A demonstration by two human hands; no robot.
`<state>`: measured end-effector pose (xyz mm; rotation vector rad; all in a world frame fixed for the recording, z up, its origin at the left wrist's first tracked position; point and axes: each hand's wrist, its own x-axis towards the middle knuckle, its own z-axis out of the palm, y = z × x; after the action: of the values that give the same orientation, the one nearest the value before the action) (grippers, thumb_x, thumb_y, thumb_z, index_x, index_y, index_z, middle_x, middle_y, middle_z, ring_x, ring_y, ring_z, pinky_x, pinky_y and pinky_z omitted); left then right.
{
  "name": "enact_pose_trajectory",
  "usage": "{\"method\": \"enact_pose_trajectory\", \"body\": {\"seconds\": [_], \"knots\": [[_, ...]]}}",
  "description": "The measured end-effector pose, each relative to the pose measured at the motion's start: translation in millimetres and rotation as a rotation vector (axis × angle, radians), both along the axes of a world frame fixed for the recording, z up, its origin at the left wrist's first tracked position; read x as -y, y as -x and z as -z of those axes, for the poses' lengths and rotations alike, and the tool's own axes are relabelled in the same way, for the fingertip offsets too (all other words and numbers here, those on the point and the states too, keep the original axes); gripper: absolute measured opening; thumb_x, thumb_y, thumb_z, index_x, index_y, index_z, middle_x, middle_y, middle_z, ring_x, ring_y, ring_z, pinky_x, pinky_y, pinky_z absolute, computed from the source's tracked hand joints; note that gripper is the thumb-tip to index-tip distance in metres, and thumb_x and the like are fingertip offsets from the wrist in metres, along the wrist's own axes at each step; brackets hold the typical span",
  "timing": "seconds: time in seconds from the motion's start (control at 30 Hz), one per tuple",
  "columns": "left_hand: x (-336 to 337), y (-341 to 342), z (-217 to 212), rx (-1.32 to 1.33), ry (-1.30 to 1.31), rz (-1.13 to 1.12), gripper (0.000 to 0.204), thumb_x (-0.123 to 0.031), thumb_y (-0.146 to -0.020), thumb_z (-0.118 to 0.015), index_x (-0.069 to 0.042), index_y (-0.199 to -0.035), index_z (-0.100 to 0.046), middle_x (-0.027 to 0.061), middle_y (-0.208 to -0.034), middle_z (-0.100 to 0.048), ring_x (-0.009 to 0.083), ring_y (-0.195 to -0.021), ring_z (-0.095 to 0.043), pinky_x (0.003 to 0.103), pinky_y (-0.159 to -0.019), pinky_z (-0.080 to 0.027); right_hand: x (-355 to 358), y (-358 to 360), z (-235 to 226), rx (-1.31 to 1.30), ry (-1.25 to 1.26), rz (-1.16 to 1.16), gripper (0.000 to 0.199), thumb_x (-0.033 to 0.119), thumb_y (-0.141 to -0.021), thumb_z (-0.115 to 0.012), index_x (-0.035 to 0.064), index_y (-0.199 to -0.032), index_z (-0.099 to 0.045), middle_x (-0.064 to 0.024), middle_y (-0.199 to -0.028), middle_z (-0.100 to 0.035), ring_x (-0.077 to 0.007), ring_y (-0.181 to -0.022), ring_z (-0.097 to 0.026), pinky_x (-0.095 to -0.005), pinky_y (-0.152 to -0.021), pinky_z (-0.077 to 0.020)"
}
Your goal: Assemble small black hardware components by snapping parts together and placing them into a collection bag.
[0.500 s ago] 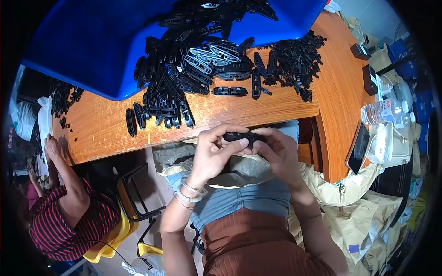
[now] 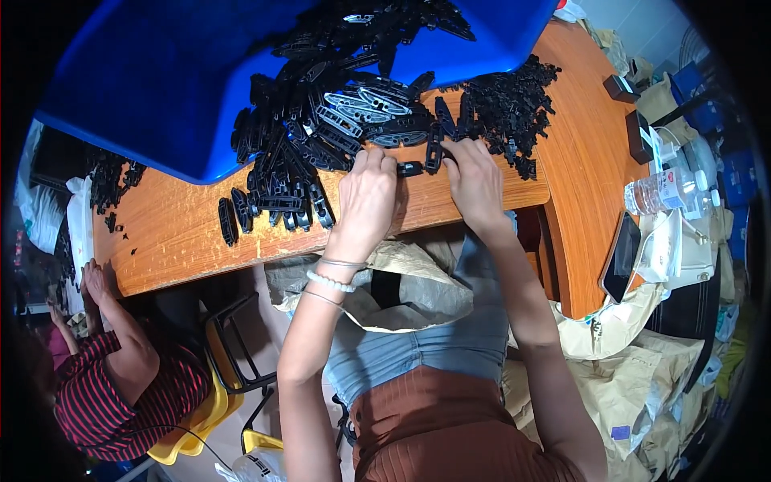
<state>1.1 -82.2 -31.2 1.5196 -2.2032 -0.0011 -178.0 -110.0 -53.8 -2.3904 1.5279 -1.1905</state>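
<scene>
My left hand (image 2: 368, 197) lies on the wooden table (image 2: 185, 233) with its fingers closed on a short black plastic piece (image 2: 409, 169) that sticks out to the right. My right hand (image 2: 475, 181) is just beside it, fingertips pinching a long black slotted part (image 2: 434, 149) at the edge of the heap. A big heap of long black plastic parts (image 2: 321, 136) spills from a blue tray (image 2: 161, 80) right in front of both hands. Bracelets circle my left wrist.
A pile of small black bits (image 2: 506, 104) lies to the right of my hands. A water bottle (image 2: 666, 191), a dark phone (image 2: 620, 257) and small black boxes sit on the table's right wing. Another person in a striped shirt (image 2: 120, 394) sits at lower left on a yellow chair (image 2: 193, 418). Paper bags (image 2: 626, 377) stand at right.
Both hands have moved up from the table's front edge onto the tabletop, to the edge of the black heap. They have come apart, each now on its own piece.
</scene>
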Motion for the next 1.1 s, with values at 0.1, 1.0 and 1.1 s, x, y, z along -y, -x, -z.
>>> {"method": "enact_pose_trajectory", "body": {"seconds": [0.1, 1.0, 1.1], "knots": [[-11, -2, -6, -0.1, 0.104, 0.034, 0.025, 0.002, -0.066, -0.062, 0.003, -0.089, -0.053, 0.0143, -0.087, -0.052, 0.031, -0.087, -0.052, 0.037, -0.066, -0.048, 1, -2, 0, -0.062, -0.047, 0.022, 0.019, -0.002, -0.081, -0.058, -0.0008, -0.1, -0.06, -0.012, -0.086, -0.058, -0.0218, -0.081, -0.057, -0.0317, -0.068, -0.0445], [-76, 13, -19, -1.518, -0.758, 0.171, 0.047, 0.017, -0.074, -0.061, 0.004, -0.118, -0.047, 0.0145, -0.11, -0.058, 0.0151, -0.088, -0.063, 0.023, -0.077, -0.052, -90, -1, -53, 0.939, -0.624, -0.336, 0.015, -0.008, -0.079, -0.059, -0.0057, -0.093, -0.065, -0.008, -0.088, -0.059, -0.0126, -0.079, -0.056, -0.0219, -0.071, -0.0434], [-80, 15, -21, -1.456, -0.727, 0.117, 0.026, 0.011, -0.08, -0.061, 0.004, -0.101, -0.049, 0.0117, -0.091, -0.064, 0.0163, -0.081, -0.066, 0.021, -0.071, -0.054, -95, 1, -55, 0.902, -0.593, -0.296, 0.016, -0.009, -0.077, -0.06, -0.0046, -0.091, -0.066, -0.0085, -0.09, -0.057, -0.0139, -0.085, -0.054, -0.0239, -0.075, -0.0418]]}}
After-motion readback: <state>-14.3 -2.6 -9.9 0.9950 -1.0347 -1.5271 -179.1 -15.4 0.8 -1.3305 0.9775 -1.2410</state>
